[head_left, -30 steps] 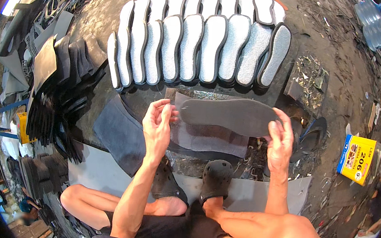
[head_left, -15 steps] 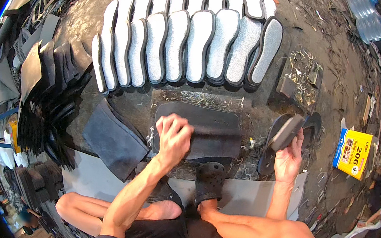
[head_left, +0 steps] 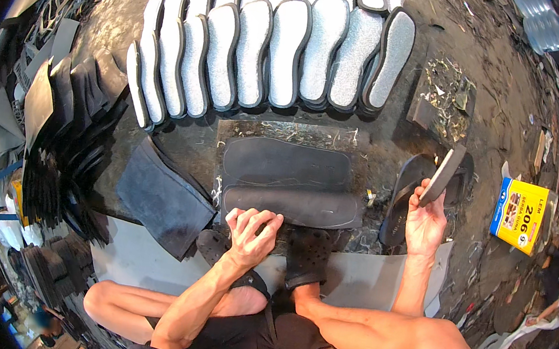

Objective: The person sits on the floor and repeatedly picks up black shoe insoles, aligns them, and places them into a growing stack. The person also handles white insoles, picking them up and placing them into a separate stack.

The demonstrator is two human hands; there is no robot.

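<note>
A black rubber sheet [head_left: 287, 164] marked with sole outlines lies on a worn board [head_left: 250, 128] before me; its near half bulges up in a curve. My left hand [head_left: 252, 236] is at the sheet's near edge, fingers curled over that edge. Off to the right, my right hand [head_left: 426, 224] holds up a thin grey block [head_left: 442, 176] with a pale edge, pinched between thumb and fingers. Just beyond that hand a pair of dark flip-flops [head_left: 399, 211] lies on the ground, partly hidden by the block and fingers.
Rows of white-topped soles [head_left: 287, 52] stand across the far side. A scrap-covered block [head_left: 445, 100] and a yellow can [head_left: 519, 217] are to the right. Dark sheets [head_left: 167, 193] and a stack of black pieces [head_left: 68, 145] lie left. My clog [head_left: 308, 256] touches the board's near side.
My left hand has come nearer, from atop the sheet to its near edge, and the sheet's bulge has shifted nearer. The block in my right hand has turned edge-on and been raised.
</note>
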